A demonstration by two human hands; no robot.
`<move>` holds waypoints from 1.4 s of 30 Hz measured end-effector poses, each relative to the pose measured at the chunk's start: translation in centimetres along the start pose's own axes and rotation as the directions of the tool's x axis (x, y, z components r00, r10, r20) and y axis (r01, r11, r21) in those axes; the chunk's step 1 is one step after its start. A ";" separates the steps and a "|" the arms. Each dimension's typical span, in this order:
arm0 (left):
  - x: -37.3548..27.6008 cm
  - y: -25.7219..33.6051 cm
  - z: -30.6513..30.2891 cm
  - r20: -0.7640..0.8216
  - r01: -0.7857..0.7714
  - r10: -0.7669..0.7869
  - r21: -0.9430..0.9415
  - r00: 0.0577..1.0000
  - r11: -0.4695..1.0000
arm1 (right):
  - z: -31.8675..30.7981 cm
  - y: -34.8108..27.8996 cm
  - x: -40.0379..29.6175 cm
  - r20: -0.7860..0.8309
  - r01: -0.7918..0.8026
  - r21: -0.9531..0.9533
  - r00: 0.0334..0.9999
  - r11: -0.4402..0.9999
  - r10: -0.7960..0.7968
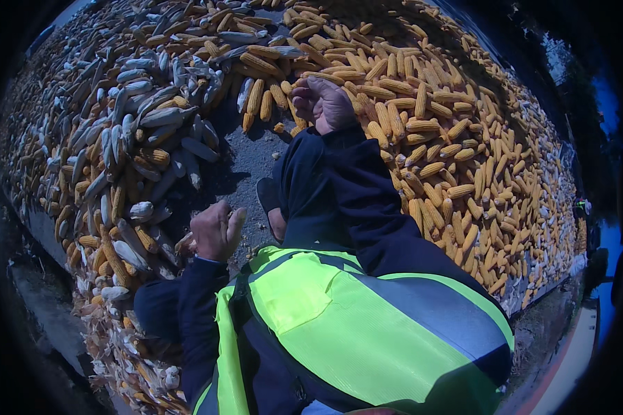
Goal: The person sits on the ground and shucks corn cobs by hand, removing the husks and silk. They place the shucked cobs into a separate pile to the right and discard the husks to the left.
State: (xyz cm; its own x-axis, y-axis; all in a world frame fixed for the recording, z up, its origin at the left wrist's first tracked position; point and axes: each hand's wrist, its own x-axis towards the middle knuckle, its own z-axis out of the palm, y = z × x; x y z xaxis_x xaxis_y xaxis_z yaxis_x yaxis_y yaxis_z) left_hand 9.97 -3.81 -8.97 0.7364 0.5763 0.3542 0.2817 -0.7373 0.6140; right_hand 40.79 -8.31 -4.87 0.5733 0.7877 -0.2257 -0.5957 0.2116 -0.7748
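My left hand [217, 231] is low at the left, its fingers curled over a bit of pale husk that sticks out at its left side. Whether it grips the husk cannot be told. Past it lie corn cobs in pale husks [163, 116] in a heap. My right hand [324, 102] is raised at the centre, palm up with bent fingers, beside the husked yellow corn cobs [376, 92]. No object shows in its palm; a cob lies just behind its fingertips, and contact is unclear.
Grey paved ground [241, 155] shows between the two heaps, with loose kernels on it and my shoe [266, 194] there. Torn dry husks [119, 347] lie at the lower left. Yellow cobs spread far to the right, up to a pale kerb [566, 358].
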 end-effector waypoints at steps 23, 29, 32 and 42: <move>-28.2 -13.5 -11.8 -0.278 0.984 -0.956 -0.120 0.092 0.129 | 9.1 7.0 3.4 0.620 -0.173 -0.455 0.642 0.873 0.451; -33.8 -12.0 -3.0 -0.281 0.919 -0.933 -0.380 -0.224 -0.105 | 7.4 6.1 3.8 0.548 -0.116 -0.451 0.747 0.885 0.377; -35.6 -12.5 -2.3 -0.358 0.881 -0.857 -0.428 -0.371 -0.202 | 6.9 5.0 4.6 0.627 -0.142 -0.490 0.628 0.860 0.461; -38.4 -20.0 -4.1 -0.576 0.731 -0.619 -0.682 -0.534 0.004 | 10.5 6.6 1.7 0.629 -0.094 -0.484 0.654 0.870 0.421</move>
State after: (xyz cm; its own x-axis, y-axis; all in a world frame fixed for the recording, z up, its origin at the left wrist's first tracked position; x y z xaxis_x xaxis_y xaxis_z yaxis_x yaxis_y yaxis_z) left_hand -26.50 -9.74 -31.99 -0.9219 0.3516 -0.1627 0.1201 0.6587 0.7428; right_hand 31.94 0.47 -4.15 -0.2298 0.9679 -0.1018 -0.3001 -0.1700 -0.9386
